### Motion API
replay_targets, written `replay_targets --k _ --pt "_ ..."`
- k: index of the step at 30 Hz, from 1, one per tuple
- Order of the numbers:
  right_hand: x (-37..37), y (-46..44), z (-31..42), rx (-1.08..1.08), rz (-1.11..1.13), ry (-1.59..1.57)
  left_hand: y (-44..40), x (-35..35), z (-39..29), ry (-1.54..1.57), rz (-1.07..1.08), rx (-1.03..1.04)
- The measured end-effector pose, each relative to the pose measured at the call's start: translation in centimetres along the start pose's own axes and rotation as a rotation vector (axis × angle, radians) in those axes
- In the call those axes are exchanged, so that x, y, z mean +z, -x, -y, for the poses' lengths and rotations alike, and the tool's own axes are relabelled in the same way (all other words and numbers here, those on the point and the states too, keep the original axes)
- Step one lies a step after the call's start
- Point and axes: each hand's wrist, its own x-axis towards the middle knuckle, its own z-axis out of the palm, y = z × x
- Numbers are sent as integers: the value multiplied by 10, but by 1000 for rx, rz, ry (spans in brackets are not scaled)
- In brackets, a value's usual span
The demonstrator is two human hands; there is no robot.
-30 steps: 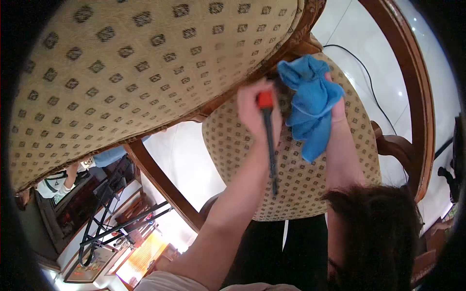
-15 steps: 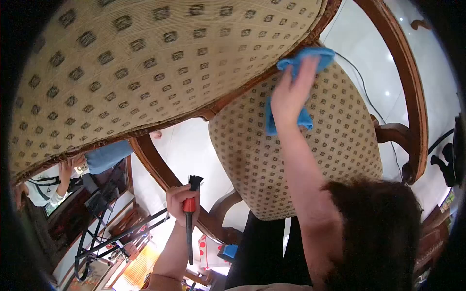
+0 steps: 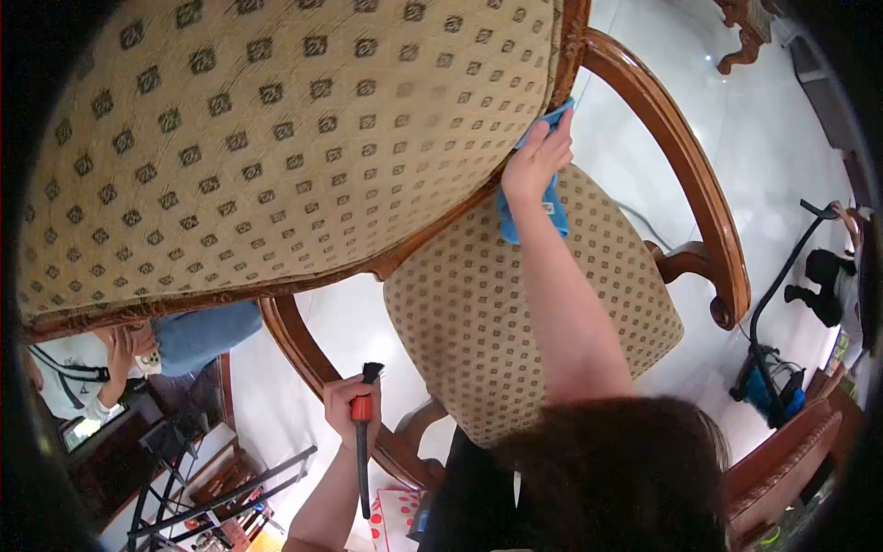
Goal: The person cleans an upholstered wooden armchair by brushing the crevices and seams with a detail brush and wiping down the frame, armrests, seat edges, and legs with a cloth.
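My right hand (image 3: 537, 170) is closed on a blue cloth (image 3: 556, 221), its fingers pressing one end against the carved wooden edge at the right lower side of the chair's backrest (image 3: 294, 138). The rest of the cloth hangs below the palm, over the patterned seat (image 3: 469, 313). My left hand (image 3: 338, 403) grips a brush (image 3: 362, 460) with a red band, a black handle pointing down and dark bristles pointing up. That hand is beside the chair's left wooden armrest (image 3: 303, 345). Dark hair covers part of my right arm.
The right armrest (image 3: 685, 129) curves around the seat. A person in a white top (image 3: 64, 382) is at the left, near a black metal frame (image 3: 221, 497). At the right, another person's hand (image 3: 835, 212) is by a black tube leading to a blue machine (image 3: 773, 391).
My right hand and the cloth have moved left and slightly down, to the backrest's edge. My left hand still holds the brush, a little lower in view. The view has shifted.
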Motion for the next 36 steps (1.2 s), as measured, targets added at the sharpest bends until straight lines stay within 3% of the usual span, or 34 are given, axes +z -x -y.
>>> replay_targets --k 2,4,6,8,10,16,20,22,24,26,27,29,32,36 --pt "5 -4 -14 -39 -74 33 -2 2 2 -7 -3 27" --pt "-3 -16 -31 5 181 170 0 2 3 0 -10 11" --pt "-3 -20 -47 4 108 66 -3 3 0 15 -3 25" --pt "-14 -19 -54 -128 206 51 -5 1 -1 23 -3 34" --pt "-17 -19 -39 -182 192 -13 -5 1 -1 22 16 48" --pt "-12 -38 8 38 65 -191 0 2 1 -7 13 -12" --pt "-16 -10 -17 -178 -23 -5 -3 4 1 -9 -14 9" --pt "-36 -12 -13 -45 80 29 -2 2 1 -19 -8 10" --pt "-47 -20 8 21 -40 -138 -4 4 0 -22 -9 9" --pt "-54 -19 15 -201 89 -63 -3 1 -2 -19 33 -30" --pt "-40 -6 8 -373 -78 119 -2 2 -2 -17 38 -35" --pt "-35 18 -16 -343 -7 168 -2 5 -2 -5 -19 -36" --pt "-48 13 7 -264 145 175 -7 2 -6 -46 -6 -4" --pt "-28 3 37 -102 -19 -138 -4 1 -3 -19 -4 -25"
